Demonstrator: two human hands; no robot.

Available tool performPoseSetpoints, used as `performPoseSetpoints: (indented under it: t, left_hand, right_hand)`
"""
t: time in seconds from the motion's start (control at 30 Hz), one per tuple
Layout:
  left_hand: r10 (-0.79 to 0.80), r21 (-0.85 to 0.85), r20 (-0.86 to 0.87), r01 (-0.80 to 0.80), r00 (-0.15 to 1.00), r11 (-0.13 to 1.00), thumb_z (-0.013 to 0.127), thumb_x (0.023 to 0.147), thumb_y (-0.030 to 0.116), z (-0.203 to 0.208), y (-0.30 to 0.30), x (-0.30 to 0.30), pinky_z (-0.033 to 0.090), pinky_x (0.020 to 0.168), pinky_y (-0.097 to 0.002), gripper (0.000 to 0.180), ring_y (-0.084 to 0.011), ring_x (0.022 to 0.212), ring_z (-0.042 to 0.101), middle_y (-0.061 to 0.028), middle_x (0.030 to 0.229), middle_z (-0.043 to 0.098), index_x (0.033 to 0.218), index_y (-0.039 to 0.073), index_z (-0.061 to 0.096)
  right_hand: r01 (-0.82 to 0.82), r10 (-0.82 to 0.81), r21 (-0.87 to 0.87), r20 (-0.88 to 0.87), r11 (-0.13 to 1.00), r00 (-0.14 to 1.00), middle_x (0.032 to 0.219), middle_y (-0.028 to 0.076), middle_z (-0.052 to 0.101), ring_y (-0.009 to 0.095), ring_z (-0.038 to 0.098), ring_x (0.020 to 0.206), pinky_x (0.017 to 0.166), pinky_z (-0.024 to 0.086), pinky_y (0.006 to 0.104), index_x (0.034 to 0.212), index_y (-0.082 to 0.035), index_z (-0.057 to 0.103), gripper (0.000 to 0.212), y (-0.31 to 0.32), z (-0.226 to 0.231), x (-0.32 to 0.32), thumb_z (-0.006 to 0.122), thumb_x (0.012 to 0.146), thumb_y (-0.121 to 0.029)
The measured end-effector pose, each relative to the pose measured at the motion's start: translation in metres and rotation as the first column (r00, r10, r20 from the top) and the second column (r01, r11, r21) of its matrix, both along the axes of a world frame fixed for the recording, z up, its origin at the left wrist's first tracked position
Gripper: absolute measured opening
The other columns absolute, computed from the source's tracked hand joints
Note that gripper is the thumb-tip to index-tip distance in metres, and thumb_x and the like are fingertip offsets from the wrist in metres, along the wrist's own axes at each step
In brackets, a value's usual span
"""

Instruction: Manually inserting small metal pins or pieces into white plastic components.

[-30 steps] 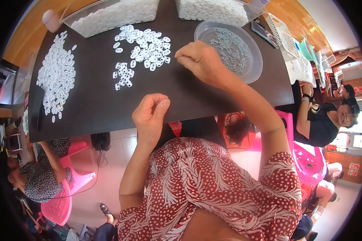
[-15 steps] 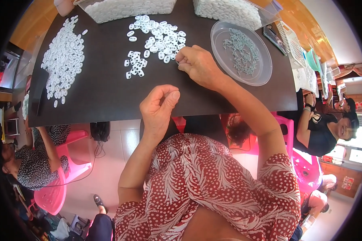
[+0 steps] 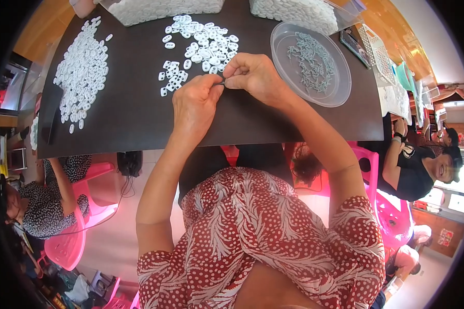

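Observation:
My left hand (image 3: 193,105) and my right hand (image 3: 256,80) meet at the fingertips above the dark table. Both pinch, and a thin dark sliver (image 3: 220,83) shows between them, too small to name. Just beyond lies a loose pile of white oval pieces (image 3: 203,44) with two holes each. Smaller white pieces with dark holes (image 3: 174,77) are grouped beside my left fingers. To the right of my right hand, a round clear plastic tray (image 3: 340,92) holds many small grey-green screw-like pieces (image 3: 312,62).
A long pile of white oval pieces (image 3: 81,77) covers the table's left side. Two clear bins of white pieces (image 3: 165,9) (image 3: 294,18) stand at the far edge. A phone (image 3: 354,47) lies beside a white basket (image 3: 379,56). People sit at left and right.
My left hand has moved up and forward to meet my right hand. The right hand has shifted only slightly, still pinching beside the oval pieces.

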State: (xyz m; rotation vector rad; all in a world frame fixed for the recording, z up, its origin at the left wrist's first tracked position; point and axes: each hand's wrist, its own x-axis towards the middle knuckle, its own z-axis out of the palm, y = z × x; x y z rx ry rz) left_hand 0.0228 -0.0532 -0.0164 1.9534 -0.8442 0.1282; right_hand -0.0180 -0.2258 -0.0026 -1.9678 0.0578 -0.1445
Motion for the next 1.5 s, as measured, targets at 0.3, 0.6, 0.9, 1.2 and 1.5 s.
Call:
performPoseSetpoints:
  t: [0.3, 0.6, 0.9, 1.2, 1.5]
  left_hand:
    - [-0.02, 0.05, -0.228, 0.033, 0.974, 0.998, 0.064, 0.082, 0.011, 0.002, 0.0, 0.007, 0.043, 0.055, -0.0252, 0.012, -0.0097, 0.057, 0.054, -0.0051, 0.065, 0.061, 0.088, 0.001, 0.064]
    - [0.051, 0.232, 0.247, -0.11, 0.968, 0.967, 0.064, 0.079, 0.008, -0.004, -0.007, 0.013, 0.048, 0.061, -0.0373, 0.009, -0.0296, 0.067, 0.062, -0.0127, 0.077, 0.065, 0.088, 0.005, 0.064]
    - [0.141, 0.0, 0.023, -0.141, 0.99, 0.99, 0.068, 0.075, 0.001, 0.0, 0.007, 0.007, 0.05, 0.061, -0.0321, 0.019, -0.0232, 0.066, 0.063, -0.0112, 0.077, 0.065, 0.093, 0.001, 0.063]
    - [-0.283, -0.473, -0.715, -0.145, 0.639, 0.869, 0.065, 0.084, 0.005, 0.005, 0.016, -0.021, 0.041, 0.054, -0.0185, 0.01, -0.0074, 0.063, 0.054, -0.0038, 0.076, 0.063, 0.092, -0.001, 0.064]
    - [-0.276, -0.478, -0.713, -0.159, 0.645, 0.864, 0.064, 0.085, 0.006, 0.006, 0.018, -0.03, 0.04, 0.053, -0.0176, 0.009, -0.0061, 0.063, 0.053, -0.0025, 0.076, 0.062, 0.092, 0.0, 0.064]
  right_hand:
    - [0.057, -0.065, 0.155, 0.048, 0.986, 0.997, 0.077, 0.006, 0.063, 0.011, 0.059, 0.07, 0.065, 0.049, 0.026, 0.086, 0.004, 0.062, 0.019, 0.006, -0.006, -0.003, 0.071, 0.07, -0.001]
    - [0.235, -0.21, -0.117, 0.195, 0.965, 0.958, 0.071, 0.007, 0.06, 0.02, 0.059, 0.071, 0.068, 0.049, 0.0313, 0.085, -0.004, 0.06, 0.018, 0.007, -0.016, -0.006, 0.069, 0.07, -0.001]
    - [0.247, -0.189, -0.217, 0.258, 0.944, 0.947, 0.074, 0.007, 0.061, 0.021, 0.057, 0.073, 0.066, 0.046, 0.0326, 0.082, -0.003, 0.062, 0.011, 0.009, -0.008, -0.019, 0.067, 0.072, -0.003]
    - [0.06, -0.063, 0.118, 0.017, 0.991, 0.998, 0.078, -0.001, 0.059, 0.004, 0.051, 0.07, 0.064, 0.044, 0.0198, 0.092, 0.001, 0.064, 0.014, 0.025, 0.012, -0.033, 0.066, 0.078, -0.002]
    - [0.022, -0.022, 0.102, 0.0, 0.995, 1.0, 0.079, 0.0, 0.059, 0.004, 0.053, 0.072, 0.065, 0.046, 0.0197, 0.093, 0.003, 0.063, 0.014, 0.03, 0.017, -0.037, 0.065, 0.079, -0.002]
